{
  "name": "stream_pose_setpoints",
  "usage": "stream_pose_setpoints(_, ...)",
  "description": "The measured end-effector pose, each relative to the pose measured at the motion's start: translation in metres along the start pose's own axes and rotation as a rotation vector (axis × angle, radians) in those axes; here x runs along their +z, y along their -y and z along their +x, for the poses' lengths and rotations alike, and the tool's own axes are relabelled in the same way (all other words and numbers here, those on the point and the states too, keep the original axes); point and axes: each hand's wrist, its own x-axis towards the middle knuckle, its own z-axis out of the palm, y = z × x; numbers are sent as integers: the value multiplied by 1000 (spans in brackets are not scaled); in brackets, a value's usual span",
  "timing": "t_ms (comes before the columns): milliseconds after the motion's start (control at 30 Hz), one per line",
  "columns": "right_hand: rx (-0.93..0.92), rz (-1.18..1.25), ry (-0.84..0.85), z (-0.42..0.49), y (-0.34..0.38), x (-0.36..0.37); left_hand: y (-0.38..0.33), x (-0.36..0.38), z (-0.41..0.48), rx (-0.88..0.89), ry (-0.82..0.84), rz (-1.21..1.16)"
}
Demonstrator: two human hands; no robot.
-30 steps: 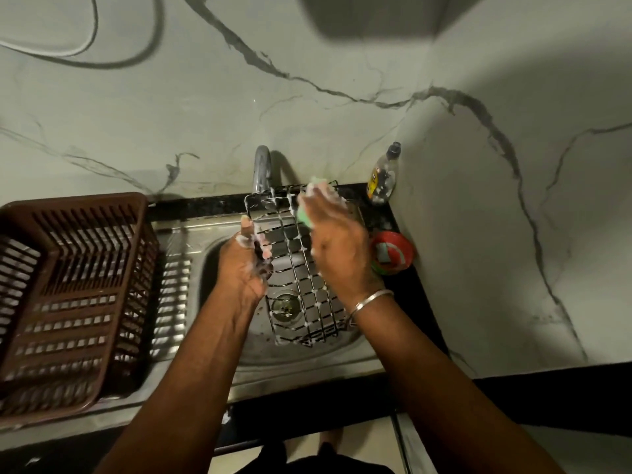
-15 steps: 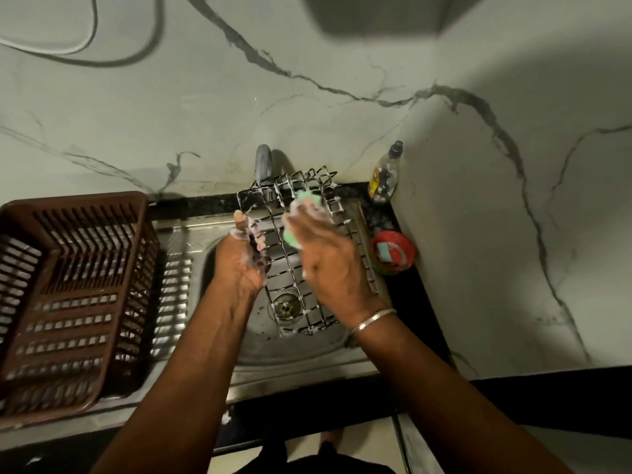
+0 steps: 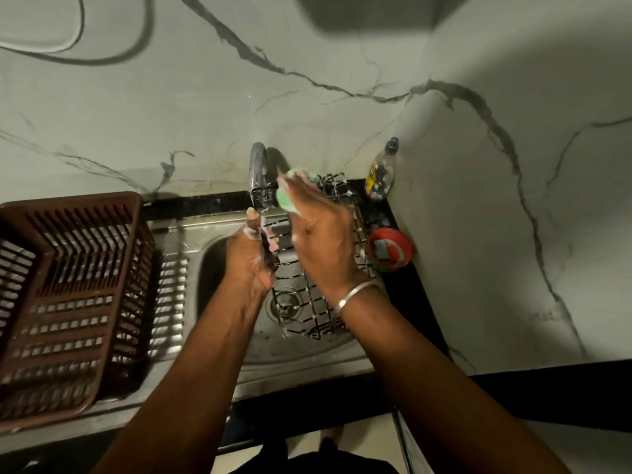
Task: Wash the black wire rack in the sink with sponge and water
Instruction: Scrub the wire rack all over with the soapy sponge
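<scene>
In the sink point(image 3: 212, 230), the left hand point(image 3: 248, 261) stayed clamped on the tilted, soapy rack point(image 3: 316, 319). The right hand point(image 3: 323, 241), curled round the sponge point(image 3: 284, 200), had climbed from mid-rack to its top edge at the sink's back; scrubbing looked well along, rinse pending.

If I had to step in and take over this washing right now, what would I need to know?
The left hand has its grip on the left edge of the wire rack, holding it tilted in the sink.
The right hand holds the green sponge against the rack's far end, by the tap.
Done: the rack is soapy, with suds on the wires.
Left: finish scrubbing, then rinse; no running water is visible.
</scene>
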Motion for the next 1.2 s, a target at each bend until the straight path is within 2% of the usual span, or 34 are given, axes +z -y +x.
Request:
stream_pose_setpoints(100,-209,-63,149,-7,13,3,1,-1,0,-36,35,-54)
stream_pose_setpoints(233,-186,-106,184,-29,-6,3,-13,-2,0,-27,-45,-48)
stream_pose_setpoints(333,-325,-66,302,-44,-8,4,-20,-10,6,-54,-81,-50)
stream_pose_setpoints(367,-307,-71,289,-41,-13,2,-21,-14,10,-51,-95,-71)
stream_pose_setpoints(467,-43,-88,176,-28,-25,-7,-23,-16,13,-57,-138,-54)
stream_pose_setpoints(500,-69,-82,184,-29,-21,-4,-24,-15,13,-56,-145,-47)
stream_pose_setpoints(600,-359,-52,305,-43,-11,-3,-26,-14,16,-71,-165,-68)
stream_pose_setpoints(633,-360,-76,283,-37,-18,-7,-26,-15,17,-61,-167,-50)
stream_pose_setpoints(733,-6,-108,87,-19,-38,-22,-25,-15,18,-28,-172,20)
stream_pose_setpoints(767,47,-86,83,-18,-35,-21,-27,-15,17,-20,-171,21)
stream_pose_setpoints(800,6,-103,128,-21,-24,-16,-30,-14,15,-15,-184,19)
stream_pose_setpoints(867,-229,-96,288,-40,-6,-5,-34,-14,15,-22,-177,-15)
stream_pose_setpoints(933,-332,-42,333,-41,-12,-8,-35,-16,19,-30,-179,-39)
stream_pose_setpoints(967,-272,-50,297,-35,-20,-13,-35,-15,18,-29,-180,-46)
stream_pose_setpoints(1033,0,-63,149,-24,-31,-25,-34,-14,18,-6,-176,-60)
stream_pose_setpoints(1067,62,-47,122,-25,-29,-25,-33,-12,18,-13,-178,-67)
stream_pose_setpoints(1100,27,-47,151,-30,-18,-21,-34,-11,18,-23,-188,-55)
stream_pose_setpoints(1200,-326,5,327,-51,-3,-11,-38,-12,21,-46,-215,-106)
